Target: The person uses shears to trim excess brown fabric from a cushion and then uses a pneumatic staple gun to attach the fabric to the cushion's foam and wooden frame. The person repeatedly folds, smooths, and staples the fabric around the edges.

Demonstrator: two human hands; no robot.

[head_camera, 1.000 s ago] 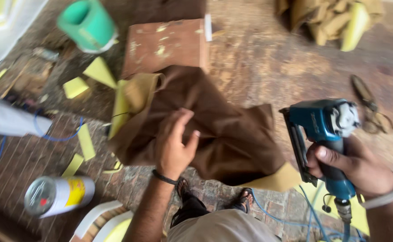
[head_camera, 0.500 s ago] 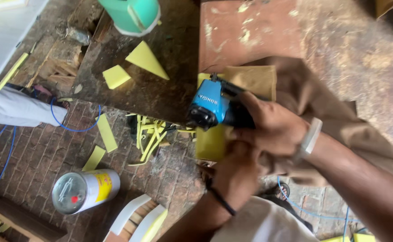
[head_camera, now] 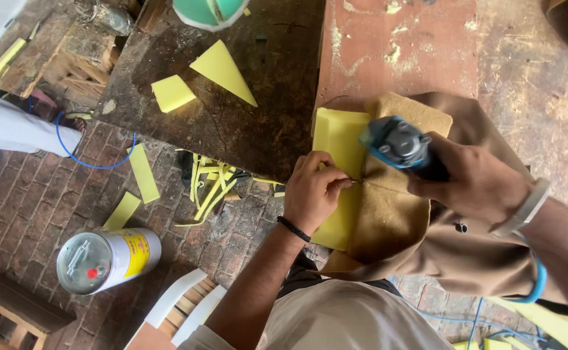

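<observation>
Stapling step: left hand [head_camera: 315, 189] pinches fabric [head_camera: 388, 214] edge over foam [head_camera: 336, 139]; right hand [head_camera: 475, 181] grips stapler [head_camera: 397, 144], nose at fold. Next calls for taut fabric, fingers clear.

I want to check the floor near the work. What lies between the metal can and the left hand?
In the head view, bare brick floor mostly separates the metal can from the left hand. A pile of thin yellow foam strips lies just above that stretch.

A dark worn workbench [head_camera: 258, 123] carries two yellow foam offcuts [head_camera: 222, 68], while a metal can [head_camera: 106, 259] lies on the brick floor [head_camera: 31, 201].
</observation>
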